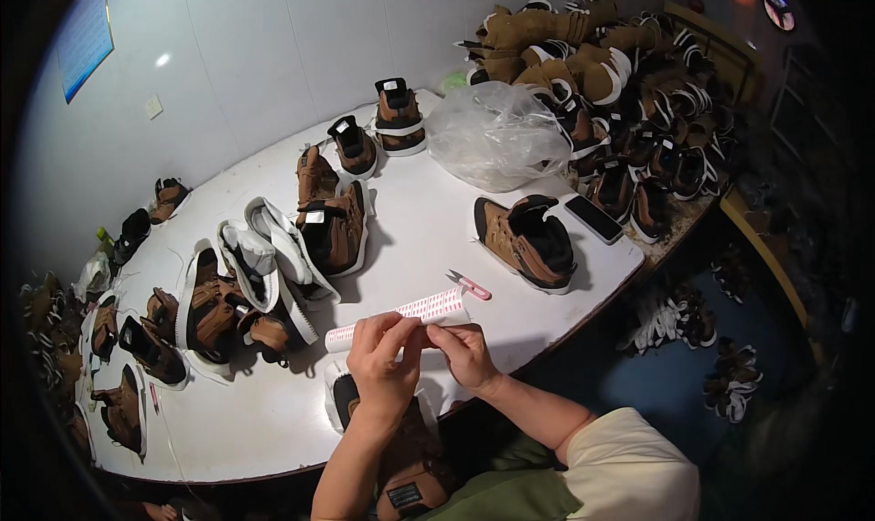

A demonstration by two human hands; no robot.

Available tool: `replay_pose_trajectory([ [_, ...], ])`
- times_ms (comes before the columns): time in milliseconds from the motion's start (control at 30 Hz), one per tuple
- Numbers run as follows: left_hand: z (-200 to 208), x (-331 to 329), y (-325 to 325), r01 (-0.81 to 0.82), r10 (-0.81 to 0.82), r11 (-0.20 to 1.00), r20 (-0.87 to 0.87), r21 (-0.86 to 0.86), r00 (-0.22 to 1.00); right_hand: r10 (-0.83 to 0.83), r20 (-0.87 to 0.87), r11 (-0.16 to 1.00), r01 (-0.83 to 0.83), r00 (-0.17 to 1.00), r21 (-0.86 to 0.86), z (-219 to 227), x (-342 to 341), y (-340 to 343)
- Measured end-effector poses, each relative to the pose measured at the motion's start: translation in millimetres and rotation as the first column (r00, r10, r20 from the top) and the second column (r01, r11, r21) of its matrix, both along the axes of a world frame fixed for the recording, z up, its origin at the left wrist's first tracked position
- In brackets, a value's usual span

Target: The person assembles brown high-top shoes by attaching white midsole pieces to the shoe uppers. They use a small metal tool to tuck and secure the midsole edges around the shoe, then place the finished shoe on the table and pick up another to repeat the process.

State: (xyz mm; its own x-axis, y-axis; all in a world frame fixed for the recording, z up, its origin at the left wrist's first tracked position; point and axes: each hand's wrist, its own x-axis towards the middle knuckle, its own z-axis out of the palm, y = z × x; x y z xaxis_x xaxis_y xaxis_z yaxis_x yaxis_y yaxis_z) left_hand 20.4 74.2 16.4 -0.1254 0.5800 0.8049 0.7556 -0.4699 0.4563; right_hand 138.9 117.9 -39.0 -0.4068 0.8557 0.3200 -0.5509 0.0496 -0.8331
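A curled white sheet of small red-printed stickers is between my hands above the table's near edge. My left hand pinches its lower edge with thumb and fingertips. Close beside it, my right hand has its thumb and fingers pressed together at the same edge; whether a loose sticker is between them is too small to see. Below my wrists a brown and black shoe leans against my lap, partly hidden by my left forearm. Pink-handled thread snips lie just beyond the sheet.
One brown shoe stands at the right near a phone. A clear plastic bag sits at the back, beside a large shoe pile. Several shoes, including a brown pair, and white shoe parts occupy the white table's left side.
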Motion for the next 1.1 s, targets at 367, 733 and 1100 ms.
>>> replay_pose_trajectory([
  [367, 1.5, -2.4, -2.1, 0.017, -0.006, 0.992, 0.084, -0.127, 0.996, 0.007, 0.036, 1.0, -0.008, 0.999, 0.022, -5.0, -4.6, 2.1],
  [733, -1.1, -3.8, -3.1, 0.046, 0.0, 0.98, 0.23, -0.192, 0.973, 0.049, 0.029, 0.997, -0.047, 0.998, -0.062, -10.4, -9.4, 4.4],
  [1100, -7.1, -2.7, -4.5, 0.074, -0.02, 0.981, 0.288, -0.177, 0.957, 0.029, 0.03, 0.999, -0.028, 0.999, -0.018, -5.7, -6.8, 0.9],
])
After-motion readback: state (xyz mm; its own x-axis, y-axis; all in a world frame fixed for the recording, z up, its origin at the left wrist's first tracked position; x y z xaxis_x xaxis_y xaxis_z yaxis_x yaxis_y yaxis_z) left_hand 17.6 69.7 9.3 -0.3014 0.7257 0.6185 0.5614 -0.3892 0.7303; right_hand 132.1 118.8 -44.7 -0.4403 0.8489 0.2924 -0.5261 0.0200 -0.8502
